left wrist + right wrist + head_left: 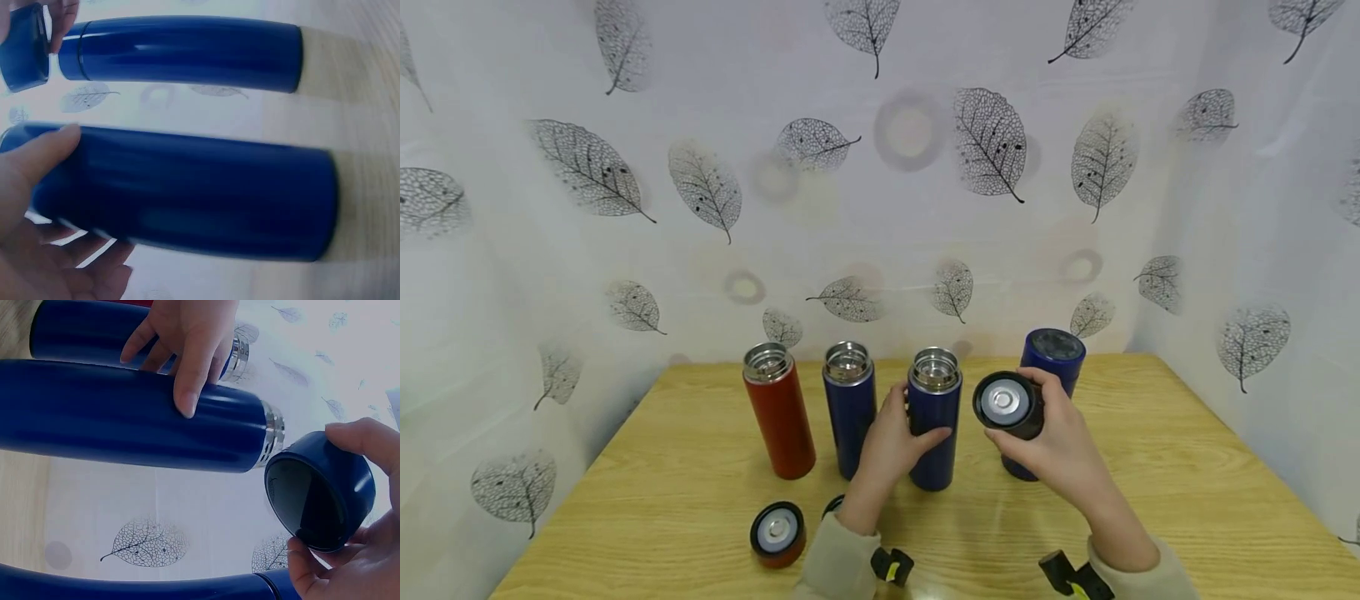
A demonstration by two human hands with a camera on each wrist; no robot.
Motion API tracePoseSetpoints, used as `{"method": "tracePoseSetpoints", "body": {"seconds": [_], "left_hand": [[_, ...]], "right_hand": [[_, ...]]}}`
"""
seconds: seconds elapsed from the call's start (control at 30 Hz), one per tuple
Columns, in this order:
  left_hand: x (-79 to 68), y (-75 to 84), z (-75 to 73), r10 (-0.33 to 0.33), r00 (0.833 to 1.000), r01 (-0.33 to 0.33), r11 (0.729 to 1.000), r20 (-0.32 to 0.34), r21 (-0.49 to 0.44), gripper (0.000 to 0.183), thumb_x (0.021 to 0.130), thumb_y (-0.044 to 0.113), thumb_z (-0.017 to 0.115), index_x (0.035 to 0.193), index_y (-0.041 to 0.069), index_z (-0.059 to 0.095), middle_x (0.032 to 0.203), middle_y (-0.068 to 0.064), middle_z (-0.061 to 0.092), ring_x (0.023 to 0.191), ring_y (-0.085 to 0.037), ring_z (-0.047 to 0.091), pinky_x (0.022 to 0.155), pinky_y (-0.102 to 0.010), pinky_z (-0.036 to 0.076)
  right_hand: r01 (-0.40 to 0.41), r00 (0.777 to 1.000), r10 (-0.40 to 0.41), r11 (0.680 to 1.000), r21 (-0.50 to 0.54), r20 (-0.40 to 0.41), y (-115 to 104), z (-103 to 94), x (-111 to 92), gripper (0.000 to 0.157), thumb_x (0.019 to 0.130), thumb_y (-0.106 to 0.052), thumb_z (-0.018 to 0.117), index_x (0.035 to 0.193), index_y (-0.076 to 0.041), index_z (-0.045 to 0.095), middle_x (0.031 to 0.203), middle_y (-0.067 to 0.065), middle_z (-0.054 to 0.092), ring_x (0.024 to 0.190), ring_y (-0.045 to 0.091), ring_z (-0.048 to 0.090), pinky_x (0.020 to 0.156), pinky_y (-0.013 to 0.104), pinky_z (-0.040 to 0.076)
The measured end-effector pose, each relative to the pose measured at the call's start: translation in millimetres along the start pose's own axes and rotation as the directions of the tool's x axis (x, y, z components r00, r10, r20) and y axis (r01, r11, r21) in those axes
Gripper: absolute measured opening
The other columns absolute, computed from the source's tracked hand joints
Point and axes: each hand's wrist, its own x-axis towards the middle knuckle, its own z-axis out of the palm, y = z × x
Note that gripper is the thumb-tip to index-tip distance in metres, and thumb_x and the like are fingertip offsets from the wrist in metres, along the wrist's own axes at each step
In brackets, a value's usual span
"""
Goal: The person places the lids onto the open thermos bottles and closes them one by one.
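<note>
My left hand (891,446) is at an uncapped blue thermos bottle (935,417), thumb on its near side and fingers behind it. This bottle stands upright, with a bare steel neck. To its right, my right hand (1060,442) grips a blue lid (322,490) between thumb and fingers. The lid is in the air, tipped so that its pale inner face shows in the head view. Close behind that hand, and partly hidden by it, stands another blue thermos bottle (1054,354) with its lid on.
Left of my hands stand an uncapped blue bottle (847,400) and an uncapped red bottle (781,417). A red lid (777,533) lies inner face up on the wooden table (662,500). Another lid (832,505) shows partly behind my left wrist. A leaf-patterned curtain (850,225) hangs behind.
</note>
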Motion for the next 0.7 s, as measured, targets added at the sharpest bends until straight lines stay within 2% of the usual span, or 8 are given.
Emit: {"method": "tracePoseSetpoints", "body": {"seconds": [0.2,0.4,0.7], "left_hand": [[-5.7,3.1,-11.1,0.054,0.986,-0.052,0.998,0.157,-0.019,0.076,0.069,0.035,0.075,0.128,0.005,0.037,0.124,-0.012,0.047,0.106,-0.029,0.05,0.083,-0.042,0.043],[-10.3,6.7,-20.6,0.119,0.947,-0.116,0.993,0.297,-0.027,0.075,0.067,0.032,0.077,0.128,0.01,0.038,0.123,-0.006,0.049,0.106,-0.024,0.051,0.084,-0.037,0.044],[-13.6,9.4,-28.7,0.189,0.899,-0.181,0.982,0.394,-0.057,0.083,0.067,0.028,0.078,0.134,0.011,0.032,0.125,-0.003,0.048,0.109,-0.017,0.049,0.087,-0.031,0.041]], "right_hand": [[0.029,0.999,-0.029,0.999,-0.017,-0.034,1.2,-2.6,-0.8,0.072,0.063,-0.005,0.078,0.122,0.003,0.037,0.103,0.019,0.054,0.09,0.029,0.054,0.073,0.045,0.043],[0.024,0.999,-0.026,0.999,-0.037,-0.038,-1.2,-4.9,-1.1,0.071,0.063,-0.007,0.078,0.123,0.002,0.039,0.105,0.02,0.052,0.091,0.032,0.053,0.073,0.048,0.043],[0.047,0.999,-0.048,0.998,-0.035,-0.024,-3.7,-8.4,-1.3,0.074,0.062,-0.005,0.078,0.126,-0.001,0.041,0.113,0.017,0.049,0.093,0.032,0.053,0.073,0.048,0.044]]}}
